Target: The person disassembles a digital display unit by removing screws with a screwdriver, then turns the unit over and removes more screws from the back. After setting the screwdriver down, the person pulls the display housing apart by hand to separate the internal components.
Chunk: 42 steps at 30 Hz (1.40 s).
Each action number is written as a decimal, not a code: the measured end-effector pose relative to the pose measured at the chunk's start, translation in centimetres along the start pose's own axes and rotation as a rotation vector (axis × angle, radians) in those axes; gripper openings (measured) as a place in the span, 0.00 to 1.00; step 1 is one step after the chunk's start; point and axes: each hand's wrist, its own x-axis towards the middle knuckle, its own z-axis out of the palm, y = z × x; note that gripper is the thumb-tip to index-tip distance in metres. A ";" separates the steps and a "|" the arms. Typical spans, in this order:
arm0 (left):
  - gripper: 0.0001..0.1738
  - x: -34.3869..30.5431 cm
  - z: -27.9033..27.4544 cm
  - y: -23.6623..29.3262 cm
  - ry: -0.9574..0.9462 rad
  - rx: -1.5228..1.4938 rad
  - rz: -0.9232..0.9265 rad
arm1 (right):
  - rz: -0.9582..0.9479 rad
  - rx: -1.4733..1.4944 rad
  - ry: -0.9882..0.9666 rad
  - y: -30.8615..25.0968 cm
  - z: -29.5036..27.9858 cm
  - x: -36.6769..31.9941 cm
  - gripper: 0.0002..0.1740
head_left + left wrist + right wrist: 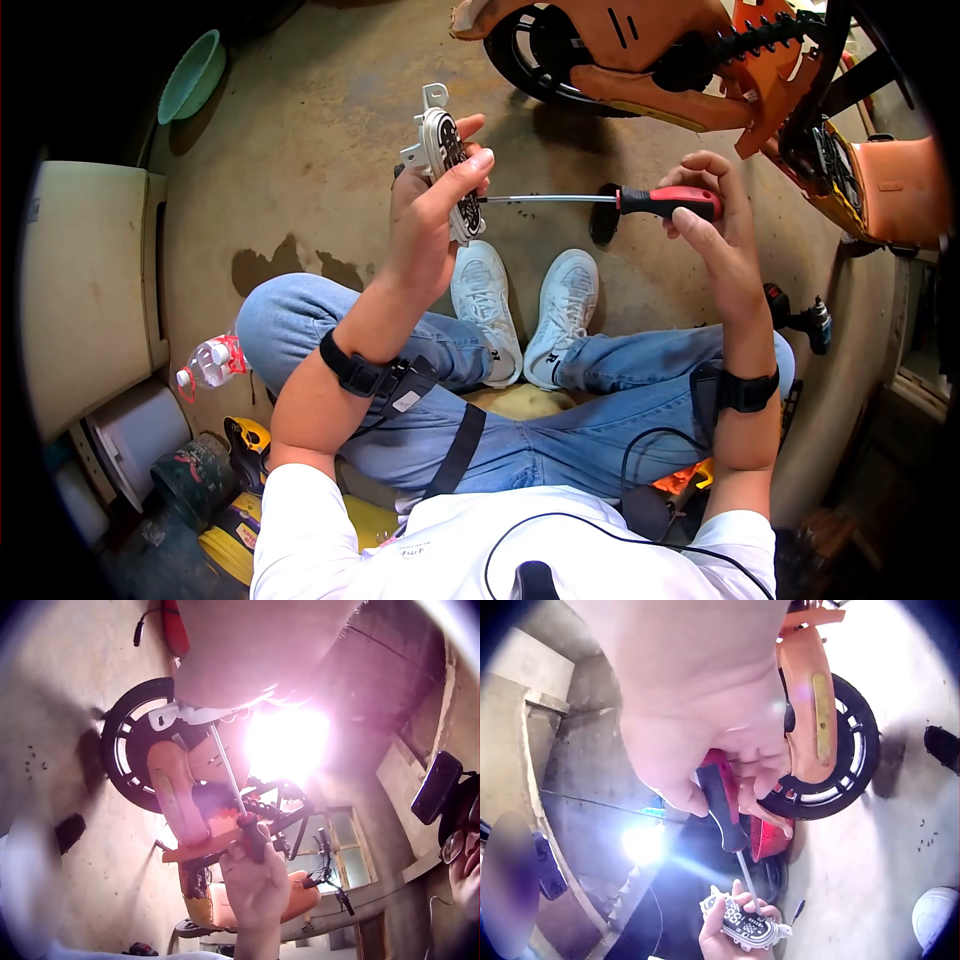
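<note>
My left hand (425, 215) grips a display panel (440, 150) with a white housing and mounting tabs, thumb over its dark face. In the right wrist view the panel (742, 924) shows printed digits and symbols. My right hand (728, 225) holds a screwdriver (665, 202) by its red and black handle, between thumb and fingers. The steel shaft runs level toward my left hand, its tip right at the panel's face. Close up in the right wrist view, the right hand (705, 727) covers part of the handle.
An orange electric scooter (640, 60) stands ahead to the right. A cordless drill (810, 318) lies right of my knee. At left are a plastic bottle (215, 362), a beige cabinet (90, 270) and a green basin (193, 78). White shoes (485, 300) rest on the floor between the hands.
</note>
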 end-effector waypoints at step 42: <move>0.29 0.0 -0.2 -0.3 0.007 -0.017 -0.033 | 0.439 -0.081 -0.134 -0.3 -2.5 0.2 0.20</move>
